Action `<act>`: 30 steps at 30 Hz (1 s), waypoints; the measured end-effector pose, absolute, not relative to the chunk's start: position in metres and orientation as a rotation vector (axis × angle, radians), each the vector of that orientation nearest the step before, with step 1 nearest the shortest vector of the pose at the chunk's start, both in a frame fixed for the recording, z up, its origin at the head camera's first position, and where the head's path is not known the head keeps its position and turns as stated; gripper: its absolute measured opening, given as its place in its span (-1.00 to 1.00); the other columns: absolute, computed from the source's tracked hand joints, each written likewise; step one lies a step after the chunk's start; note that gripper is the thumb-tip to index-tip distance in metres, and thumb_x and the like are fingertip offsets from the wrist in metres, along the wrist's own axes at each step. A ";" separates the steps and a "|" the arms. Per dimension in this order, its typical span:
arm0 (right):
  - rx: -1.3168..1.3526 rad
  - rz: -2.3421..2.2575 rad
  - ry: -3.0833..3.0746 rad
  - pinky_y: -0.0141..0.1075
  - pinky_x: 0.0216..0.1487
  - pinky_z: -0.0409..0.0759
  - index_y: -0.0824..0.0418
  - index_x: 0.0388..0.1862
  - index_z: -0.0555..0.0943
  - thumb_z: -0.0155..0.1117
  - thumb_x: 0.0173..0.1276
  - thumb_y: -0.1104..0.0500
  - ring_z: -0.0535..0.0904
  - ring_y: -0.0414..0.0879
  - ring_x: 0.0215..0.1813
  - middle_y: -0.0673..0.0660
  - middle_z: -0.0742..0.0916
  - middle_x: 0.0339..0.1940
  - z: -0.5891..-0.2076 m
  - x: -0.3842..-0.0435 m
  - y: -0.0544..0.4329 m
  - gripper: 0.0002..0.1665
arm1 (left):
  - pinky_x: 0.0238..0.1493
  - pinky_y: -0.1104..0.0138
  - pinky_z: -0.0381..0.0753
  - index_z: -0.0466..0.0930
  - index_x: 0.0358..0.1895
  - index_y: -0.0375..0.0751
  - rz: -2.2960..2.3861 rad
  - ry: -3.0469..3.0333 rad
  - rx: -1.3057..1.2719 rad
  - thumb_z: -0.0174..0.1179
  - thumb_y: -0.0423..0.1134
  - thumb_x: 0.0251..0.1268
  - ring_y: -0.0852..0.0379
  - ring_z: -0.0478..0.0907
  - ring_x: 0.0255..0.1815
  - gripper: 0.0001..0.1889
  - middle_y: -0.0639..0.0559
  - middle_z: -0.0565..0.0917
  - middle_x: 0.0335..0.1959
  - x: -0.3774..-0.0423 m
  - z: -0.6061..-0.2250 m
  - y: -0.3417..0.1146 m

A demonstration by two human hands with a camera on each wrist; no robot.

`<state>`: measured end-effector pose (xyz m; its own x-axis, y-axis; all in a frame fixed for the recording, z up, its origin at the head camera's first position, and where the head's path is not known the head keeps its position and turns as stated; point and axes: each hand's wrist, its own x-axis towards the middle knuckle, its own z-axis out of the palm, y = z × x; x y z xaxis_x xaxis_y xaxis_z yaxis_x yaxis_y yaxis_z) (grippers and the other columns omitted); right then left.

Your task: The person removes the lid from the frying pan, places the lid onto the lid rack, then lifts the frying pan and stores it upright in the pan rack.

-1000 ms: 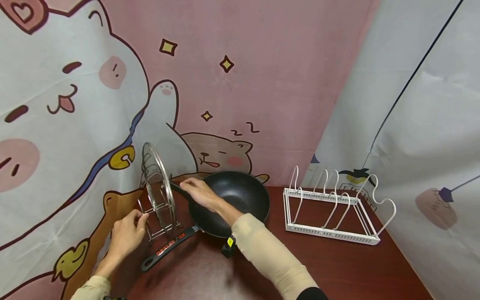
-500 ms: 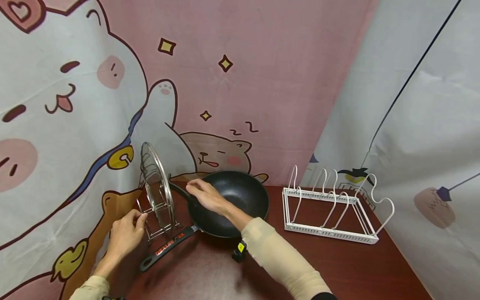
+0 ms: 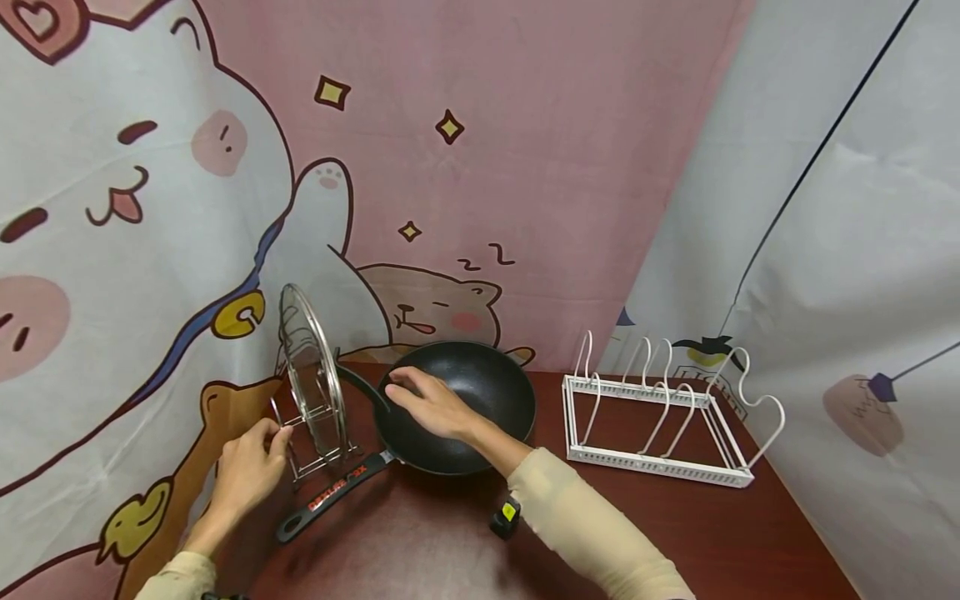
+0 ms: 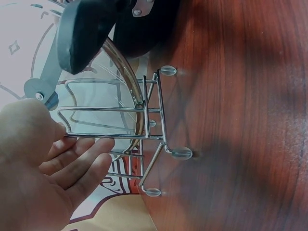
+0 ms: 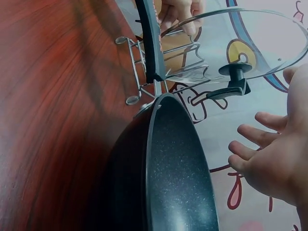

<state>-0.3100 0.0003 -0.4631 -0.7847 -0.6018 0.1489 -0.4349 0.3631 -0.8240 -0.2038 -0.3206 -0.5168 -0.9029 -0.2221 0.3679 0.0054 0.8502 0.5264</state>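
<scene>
My left hand (image 3: 247, 471) pinches an end wire of a small metal lid rack (image 4: 106, 109) between thumb and finger; the other fingers lie loosely beneath. A round glass lid (image 3: 332, 371) with a steel rim stands on edge in that rack, tilted slightly. Its black handle (image 5: 236, 79) faces the wok. My right hand (image 3: 438, 406) hovers over the left part of a black wok (image 3: 487, 375), fingers relaxed and holding nothing. In the right wrist view, a gap shows between this hand and the lid. The wok's long handle (image 3: 333, 498) points toward the near left, passing in front of the rack.
A white pan rack (image 3: 660, 468) with several upright hoops stands on the right of the reddish-brown table (image 3: 420, 542). Printed cloth (image 3: 555, 167) hangs behind and at the left; a pale cloth (image 3: 847, 250) hangs at the right.
My right hand has drawn back to the right, away from the lid's handle and over the wok. The left hand keeps its pinch on the rack; the lid stays standing.
</scene>
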 end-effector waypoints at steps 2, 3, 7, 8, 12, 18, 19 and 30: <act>-0.960 -1.369 2.457 0.12 0.68 0.52 0.12 0.68 0.49 0.05 0.81 -0.27 0.55 0.10 0.68 0.11 0.63 0.67 -0.463 -0.307 0.005 -0.28 | -0.16 -0.31 0.60 0.66 -0.20 -0.16 -0.745 -2.609 0.163 0.23 -0.10 0.75 -0.47 0.76 -0.20 -0.74 -0.21 0.79 -0.36 -0.204 -0.517 -0.321; -0.975 -1.357 2.469 0.12 0.69 0.51 0.13 0.69 0.48 0.04 0.81 -0.27 0.54 0.10 0.69 0.10 0.62 0.67 -0.463 -0.306 0.007 -0.28 | -0.16 -0.30 0.60 0.65 -0.20 -0.16 -0.746 -2.610 0.166 0.24 -0.11 0.75 -0.47 0.76 -0.19 -0.74 -0.20 0.78 -0.36 -0.204 -0.517 -0.321; -1.024 -1.302 2.522 0.10 0.70 0.49 0.12 0.70 0.47 0.03 0.82 -0.26 0.54 0.04 0.69 0.10 0.62 0.68 -0.463 -0.300 0.015 -0.28 | -0.18 -0.26 0.60 0.66 -0.19 -0.16 -0.748 -2.615 0.170 0.23 -0.11 0.75 -0.42 0.76 -0.21 -0.75 -0.16 0.78 -0.38 -0.203 -0.515 -0.320; -1.037 -1.288 2.535 0.09 0.71 0.49 0.12 0.70 0.47 0.03 0.82 -0.26 0.53 0.03 0.70 0.10 0.62 0.68 -0.463 -0.298 0.017 -0.28 | -0.18 -0.26 0.60 0.66 -0.19 -0.16 -0.749 -2.614 0.170 0.23 -0.11 0.75 -0.41 0.76 -0.21 -0.75 -0.15 0.78 -0.39 -0.203 -0.515 -0.320; -1.081 -1.239 2.572 0.10 0.74 0.45 0.09 0.72 0.45 0.05 0.82 -0.24 0.49 0.03 0.74 0.10 0.60 0.70 -0.463 -0.293 0.024 -0.29 | -0.15 -0.30 0.60 0.66 -0.20 -0.15 -0.752 -2.609 0.176 0.24 -0.10 0.75 -0.45 0.76 -0.18 -0.74 -0.15 0.78 -0.38 -0.203 -0.514 -0.320; -1.112 -1.194 2.611 0.10 0.75 0.44 0.06 0.72 0.43 0.09 0.81 -0.22 0.47 0.04 0.75 0.11 0.58 0.72 -0.466 -0.287 0.034 -0.31 | -0.13 -0.34 0.60 0.65 -0.22 -0.14 -0.745 -2.601 0.173 0.25 -0.11 0.74 -0.53 0.77 -0.15 -0.75 -0.20 0.79 -0.36 -0.204 -0.515 -0.320; -1.108 -1.193 2.615 0.11 0.75 0.43 0.04 0.73 0.43 0.09 0.81 -0.22 0.47 0.04 0.76 0.10 0.57 0.72 -0.467 -0.285 0.036 -0.31 | -0.13 -0.34 0.60 0.65 -0.22 -0.14 -0.746 -2.602 0.172 0.24 -0.10 0.74 -0.54 0.77 -0.14 -0.75 -0.21 0.79 -0.36 -0.204 -0.515 -0.319; -1.108 -1.234 2.629 0.16 0.74 0.44 0.05 0.74 0.42 0.15 0.80 -0.19 0.45 0.05 0.77 0.08 0.57 0.72 -0.465 -0.263 0.057 -0.30 | -0.11 -0.35 0.60 0.65 -0.23 -0.14 -0.743 -2.595 0.173 0.24 -0.11 0.74 -0.55 0.77 -0.12 -0.74 -0.20 0.80 -0.37 -0.203 -0.517 -0.319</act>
<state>-0.2634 0.0571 -0.4652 -0.7453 -0.6161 0.2549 -0.5897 0.4307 -0.6832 -0.2028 -0.3190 -0.5165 -0.8981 -0.2334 0.3727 -0.0009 0.8485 0.5292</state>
